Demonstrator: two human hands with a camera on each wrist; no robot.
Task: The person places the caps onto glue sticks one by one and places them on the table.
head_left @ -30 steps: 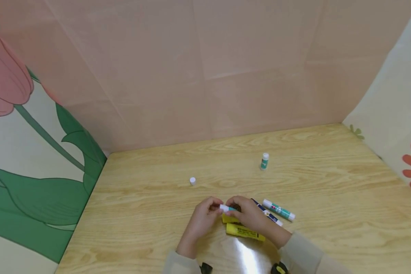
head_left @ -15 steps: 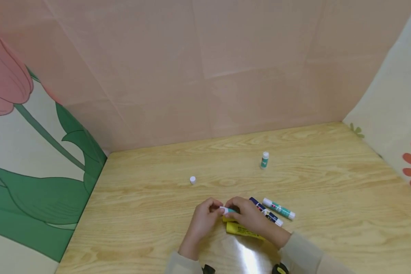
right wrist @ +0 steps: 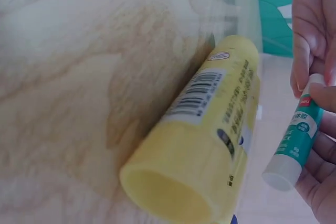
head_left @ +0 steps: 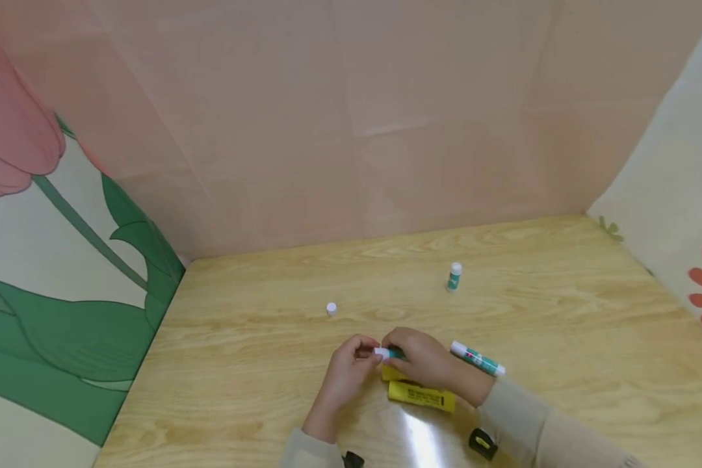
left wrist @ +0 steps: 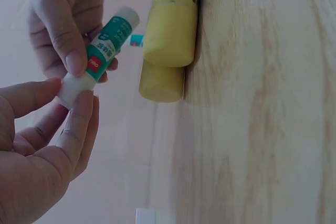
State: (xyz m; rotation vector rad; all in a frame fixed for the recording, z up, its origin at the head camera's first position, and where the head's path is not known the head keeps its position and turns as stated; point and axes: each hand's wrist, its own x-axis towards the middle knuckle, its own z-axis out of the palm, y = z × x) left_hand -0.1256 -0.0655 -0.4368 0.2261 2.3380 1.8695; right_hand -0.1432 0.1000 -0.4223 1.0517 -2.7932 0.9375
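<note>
Between both hands is a small teal-and-white glue stick [left wrist: 107, 43], tilted, above the table. My left hand [head_left: 345, 374] pinches its white end between thumb and fingertips. My right hand [head_left: 426, 359] grips the teal body, and its thumb lies near the red logo in the left wrist view. The far white end stays uncovered in the right wrist view. Just below the hands lie two yellow tubes [head_left: 421, 396], side by side; the nearer one shows a barcode and a hollow end in the right wrist view. The right hand partly hides the other one in the head view.
A loose white cap [head_left: 331, 309] sits on the wooden table [head_left: 240, 364], beyond the left hand. Farther back, a short teal glue stick [head_left: 454, 277] stands upright. Another teal glue stick [head_left: 477, 359] lies right of the right hand. Paper-like backdrops border the table.
My right hand has shifted and turned slightly, and the navy glue stick seen beside it earlier is now hidden in the head view. Both hands keep hold of the small glue stick.
</note>
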